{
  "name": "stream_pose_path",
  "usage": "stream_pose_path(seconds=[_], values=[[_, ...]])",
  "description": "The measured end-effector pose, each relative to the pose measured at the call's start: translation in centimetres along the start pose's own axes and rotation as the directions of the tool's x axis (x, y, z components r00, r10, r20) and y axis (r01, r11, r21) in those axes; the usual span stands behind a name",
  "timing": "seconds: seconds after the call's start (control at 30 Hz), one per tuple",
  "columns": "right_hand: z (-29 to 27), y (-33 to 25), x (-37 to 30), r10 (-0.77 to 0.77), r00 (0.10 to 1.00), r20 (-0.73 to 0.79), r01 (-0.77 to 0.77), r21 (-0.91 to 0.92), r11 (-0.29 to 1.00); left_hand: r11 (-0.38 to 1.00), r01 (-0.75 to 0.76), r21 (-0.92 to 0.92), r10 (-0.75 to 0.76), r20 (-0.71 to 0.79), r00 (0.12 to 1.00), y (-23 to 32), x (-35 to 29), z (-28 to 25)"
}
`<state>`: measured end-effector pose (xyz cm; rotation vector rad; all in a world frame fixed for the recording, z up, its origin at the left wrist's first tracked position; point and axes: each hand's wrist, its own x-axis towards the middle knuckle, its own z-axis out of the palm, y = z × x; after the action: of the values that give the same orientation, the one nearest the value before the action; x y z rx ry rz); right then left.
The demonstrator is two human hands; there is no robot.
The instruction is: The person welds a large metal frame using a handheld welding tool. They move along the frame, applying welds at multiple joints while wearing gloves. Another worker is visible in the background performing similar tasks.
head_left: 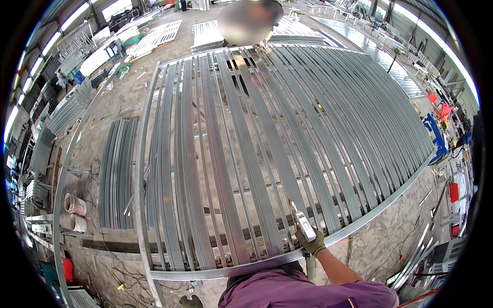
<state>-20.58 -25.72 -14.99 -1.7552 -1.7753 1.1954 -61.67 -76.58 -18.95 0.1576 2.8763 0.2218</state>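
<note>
My right hand (315, 242), in a greenish-grey work glove, is closed round a white, boxy handheld tool (306, 229). The tool's narrow tip points away from me, over the near part of a large frame (303, 252) of galvanized metal. Long metal slats (257, 169) run from its near rail to its far rail, with gaps between them. At the lower edge, what looks like my left hand (191, 302), in a dark glove, shows only in part; its fingers cannot be made out.
A co-worker (251, 23) stands at the far rail, a hand (263, 49) near the slat ends. Bundled metal strips (117, 174) lie left of the frame, beside two dirty buckets (75, 204). Cables (128, 280) trail over the floor. A blue metal piece (435, 136) stands at the right corner.
</note>
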Motion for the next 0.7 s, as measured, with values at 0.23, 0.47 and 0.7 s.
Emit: stream_pose_path(seconds=[0.23, 0.47, 0.7], values=[[-0.2, 0.0, -0.2, -0.026, 1.0, -0.017, 0.026, -0.014, 1.0, 1.0, 0.02, 0.008, -0.02, 0.039, 0.999, 0.4, -0.2, -0.5], [0.2, 0.0, -0.4, -0.01, 1.0, -0.014, 0.011, 0.037, 0.999, 1.0, -0.019, 0.007, 0.019, -0.011, 1.0, -0.9, 0.0, 0.8], [-0.5, -0.8, -0.8, 0.011, 1.0, -0.018, -0.009, 0.064, 0.998, 0.987, -0.161, 0.005, 0.16, -0.168, 0.973, -2.5, 0.1, 3.6]])
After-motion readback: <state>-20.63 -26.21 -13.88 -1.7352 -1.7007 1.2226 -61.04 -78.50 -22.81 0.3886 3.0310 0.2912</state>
